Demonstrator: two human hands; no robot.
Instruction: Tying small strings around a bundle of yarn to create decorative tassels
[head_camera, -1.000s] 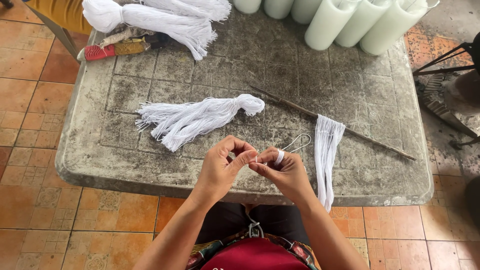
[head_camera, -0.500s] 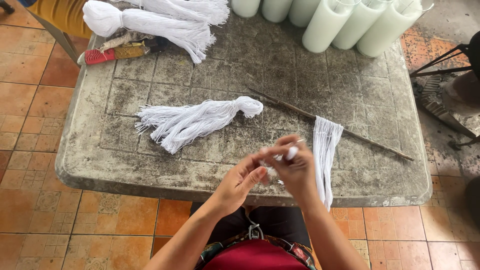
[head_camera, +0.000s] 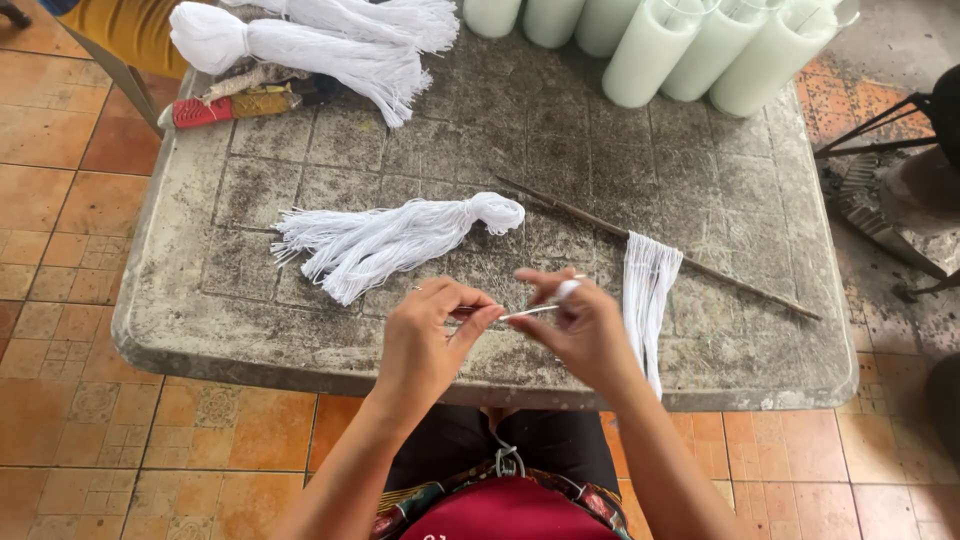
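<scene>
My left hand (head_camera: 432, 338) and my right hand (head_camera: 580, 330) meet over the front edge of a worn grey table (head_camera: 250, 190). Between their fingertips runs a thin white string (head_camera: 528, 312), pinched at each end; its right end is wound around my right fingers. Just behind my left hand lies a knotted bundle of white strings (head_camera: 390, 240). To the right of my right hand several white strings (head_camera: 645, 290) hang over a thin dark stick (head_camera: 700, 268) and trail off the table edge.
Several tall white candles (head_camera: 690, 50) stand along the back of the table. A larger white string bundle (head_camera: 300, 40) lies at the back left beside a red-handled tool (head_camera: 215, 108). A dark metal stand (head_camera: 880, 160) is on the right, on the orange tile floor (head_camera: 60, 300).
My hands drew together and up half a second ago, then parted again; the string is now stretched out between them instead of being bunched at my fingers.
</scene>
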